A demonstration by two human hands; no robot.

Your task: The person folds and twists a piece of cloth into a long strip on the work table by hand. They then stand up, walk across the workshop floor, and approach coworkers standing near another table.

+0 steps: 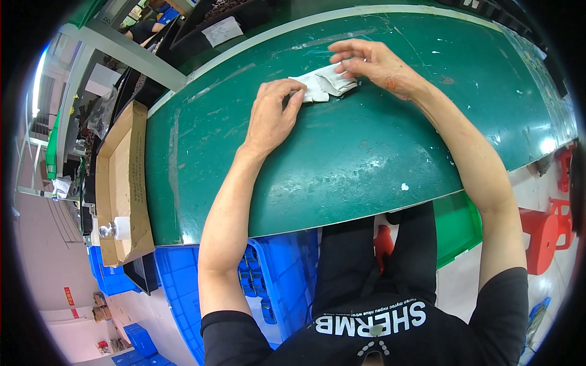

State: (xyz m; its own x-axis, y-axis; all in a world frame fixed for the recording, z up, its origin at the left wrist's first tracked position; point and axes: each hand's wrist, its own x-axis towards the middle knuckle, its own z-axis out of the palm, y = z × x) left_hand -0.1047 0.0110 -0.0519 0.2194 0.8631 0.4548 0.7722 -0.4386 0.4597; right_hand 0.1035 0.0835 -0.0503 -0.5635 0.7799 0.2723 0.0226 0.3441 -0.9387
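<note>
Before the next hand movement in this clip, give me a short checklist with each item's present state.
1. White cloth fully on the green table, away from the edges: ok.
2. White cloth smooth and flat: not ok; it is creased and bunched.
3. Left hand at the cloth's left end: ok, though whether it grips cannot be told.
4. Right hand closed on the cloth: not ok; its fingers are open above the cloth's right end.
5. Right thumb touching the cloth: cannot tell; it overlaps the cloth in this view.
6. Cardboard box clear of both hands: ok, it stands off to the left.
</note>
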